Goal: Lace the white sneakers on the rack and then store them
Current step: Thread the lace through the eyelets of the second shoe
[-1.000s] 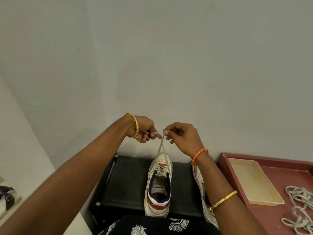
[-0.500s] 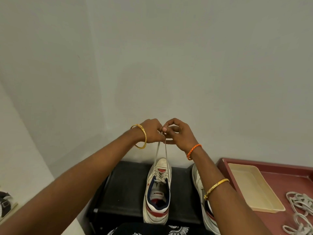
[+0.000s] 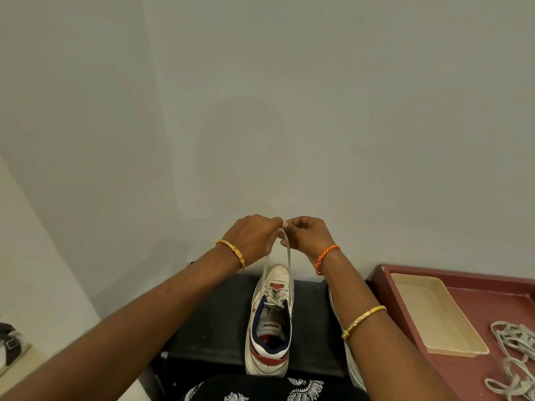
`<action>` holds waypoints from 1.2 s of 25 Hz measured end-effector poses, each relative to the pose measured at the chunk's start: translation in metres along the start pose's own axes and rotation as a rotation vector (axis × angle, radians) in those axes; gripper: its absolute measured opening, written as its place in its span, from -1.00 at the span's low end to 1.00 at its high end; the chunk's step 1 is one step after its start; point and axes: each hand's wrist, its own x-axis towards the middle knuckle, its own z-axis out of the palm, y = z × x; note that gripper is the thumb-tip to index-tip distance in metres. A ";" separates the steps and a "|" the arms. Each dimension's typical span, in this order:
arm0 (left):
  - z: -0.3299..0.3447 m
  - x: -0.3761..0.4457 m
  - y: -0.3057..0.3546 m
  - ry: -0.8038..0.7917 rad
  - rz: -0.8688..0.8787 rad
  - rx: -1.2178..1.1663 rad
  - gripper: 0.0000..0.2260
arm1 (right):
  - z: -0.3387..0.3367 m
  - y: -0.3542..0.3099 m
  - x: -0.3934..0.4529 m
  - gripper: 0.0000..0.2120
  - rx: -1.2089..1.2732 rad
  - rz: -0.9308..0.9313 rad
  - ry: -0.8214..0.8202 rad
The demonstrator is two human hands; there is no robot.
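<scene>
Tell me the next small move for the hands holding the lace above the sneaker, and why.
Probably cross the two ends and start the knot. The left hand and right hand each pinch the lace with fingertips meeting above the white sneaker, both strands run taut up from the top eyelets, and the lower eyelets look already threaded. The sneaker stands on the black rack.

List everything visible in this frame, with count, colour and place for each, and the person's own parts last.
sneaker: 1, white with red and navy, on the rack, centre
second sneaker: 1, white, mostly hidden behind right forearm
lace: 1, pale, rising from the sneaker to both hands
rack: 1, black, against the wall
big tray: 1, maroon, right
small tray: 1, cream, inside the big tray
spare laces: pile, pale, right edge
left hand: pinches lace
right hand: pinches lace
</scene>
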 end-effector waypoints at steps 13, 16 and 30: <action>-0.002 -0.005 -0.009 -0.102 -0.776 -1.134 -0.79 | -0.007 0.002 -0.027 -0.93 -0.412 -0.255 0.112; 0.045 -0.042 -0.029 0.110 -0.913 -1.026 -0.76 | -0.040 0.057 -0.028 -0.89 -0.302 -0.093 0.338; 0.150 -0.109 -0.054 -0.133 -1.026 -0.400 -0.71 | -0.065 0.149 -0.048 -0.78 -0.826 0.055 0.808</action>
